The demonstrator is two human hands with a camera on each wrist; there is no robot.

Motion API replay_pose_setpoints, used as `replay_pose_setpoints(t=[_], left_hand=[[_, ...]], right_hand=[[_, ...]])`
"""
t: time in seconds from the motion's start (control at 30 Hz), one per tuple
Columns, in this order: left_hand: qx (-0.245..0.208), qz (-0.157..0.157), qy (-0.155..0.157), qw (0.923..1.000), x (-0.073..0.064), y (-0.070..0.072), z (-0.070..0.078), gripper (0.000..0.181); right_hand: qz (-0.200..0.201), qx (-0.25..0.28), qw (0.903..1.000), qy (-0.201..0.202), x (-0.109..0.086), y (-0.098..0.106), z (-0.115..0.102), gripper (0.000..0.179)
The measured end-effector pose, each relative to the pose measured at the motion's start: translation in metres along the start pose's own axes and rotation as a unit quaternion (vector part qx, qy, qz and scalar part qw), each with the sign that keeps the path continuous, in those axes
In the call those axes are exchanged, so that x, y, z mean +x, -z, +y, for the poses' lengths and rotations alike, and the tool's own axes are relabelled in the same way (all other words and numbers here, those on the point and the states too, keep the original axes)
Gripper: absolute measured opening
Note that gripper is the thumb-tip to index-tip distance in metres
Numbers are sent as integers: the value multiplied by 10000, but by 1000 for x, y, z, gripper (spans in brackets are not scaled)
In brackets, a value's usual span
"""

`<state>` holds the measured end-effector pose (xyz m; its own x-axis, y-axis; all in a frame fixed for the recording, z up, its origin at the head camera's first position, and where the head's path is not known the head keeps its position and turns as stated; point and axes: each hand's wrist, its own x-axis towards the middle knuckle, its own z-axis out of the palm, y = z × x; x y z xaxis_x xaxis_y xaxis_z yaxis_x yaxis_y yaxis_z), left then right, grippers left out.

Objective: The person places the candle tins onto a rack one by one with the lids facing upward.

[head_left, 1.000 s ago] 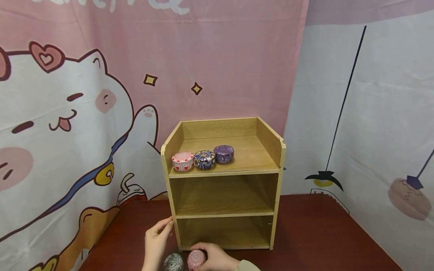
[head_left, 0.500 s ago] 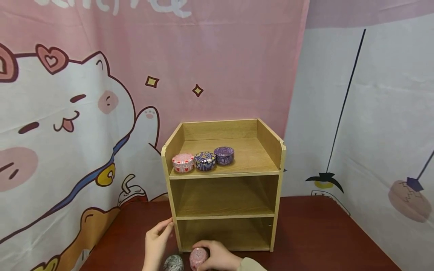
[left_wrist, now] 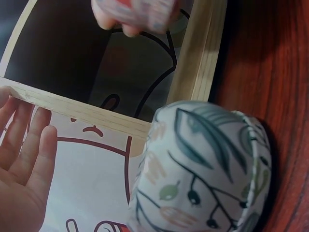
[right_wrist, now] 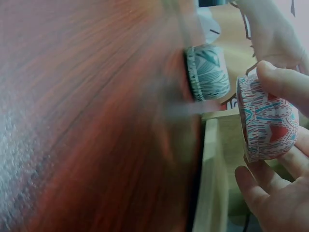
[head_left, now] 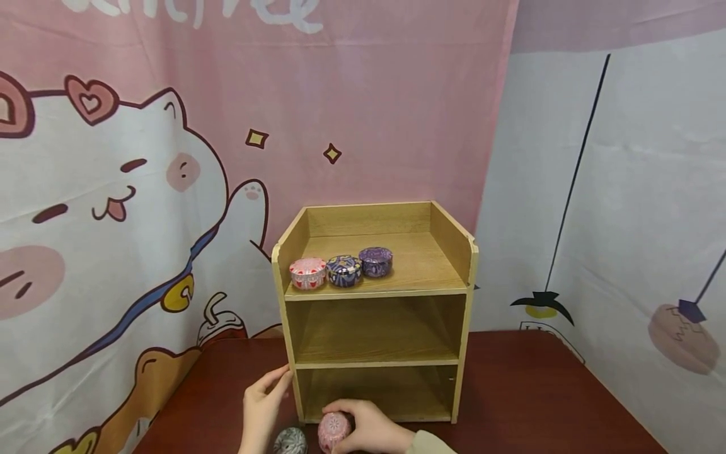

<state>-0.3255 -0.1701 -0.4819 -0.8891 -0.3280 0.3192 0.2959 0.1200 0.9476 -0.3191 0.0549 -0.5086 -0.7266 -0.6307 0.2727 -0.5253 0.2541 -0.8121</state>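
Observation:
My right hand [head_left: 371,427] grips a round pink patterned tin [head_left: 333,432] between thumb and fingers, low in front of the wooden shelf unit [head_left: 377,364]. In the right wrist view the pink tin [right_wrist: 268,121] is raised off the tabletop, its side showing red hearts and blue lines. My left hand [head_left: 264,398] pinches the front edge of the unit's left side panel; its fingers [left_wrist: 38,145] reach the panel in the left wrist view. Between the hands, a grey-green leaf-patterned tin [head_left: 290,441] stands on the table, seen large as a leafy tin [left_wrist: 198,164] from the left wrist.
Lined up at the left of the top shelf are a pink-and-red tin [head_left: 308,273], a navy-and-yellow tin [head_left: 344,271] and a purple tin [head_left: 375,261]. The dark red table [head_left: 539,391] extends to both sides. A cartoon-print curtain [head_left: 397,113] hangs behind.
My right hand and the pink tin have shifted slightly right and up, away from the grey-green tin. The left hand stays at the panel. The head view has tilted slightly.

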Motion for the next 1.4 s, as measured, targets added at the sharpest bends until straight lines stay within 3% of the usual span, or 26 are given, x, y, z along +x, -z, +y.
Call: replay_pose_setpoints(t=[0.33, 0.7, 1.4], left_hand=[[44, 5, -102, 9999, 1, 1, -2, 23], [47, -9, -152, 9999, 1, -1, -1, 22], [29, -127, 234, 9996, -1, -1, 4, 29]], right_hand=[[-453, -557, 9957, 577, -7, 10, -20, 52], [-405, -879, 9928, 705, -14, 23, -40, 53], [-545, -830, 9919, 790, -32, 41, -34, 50]])
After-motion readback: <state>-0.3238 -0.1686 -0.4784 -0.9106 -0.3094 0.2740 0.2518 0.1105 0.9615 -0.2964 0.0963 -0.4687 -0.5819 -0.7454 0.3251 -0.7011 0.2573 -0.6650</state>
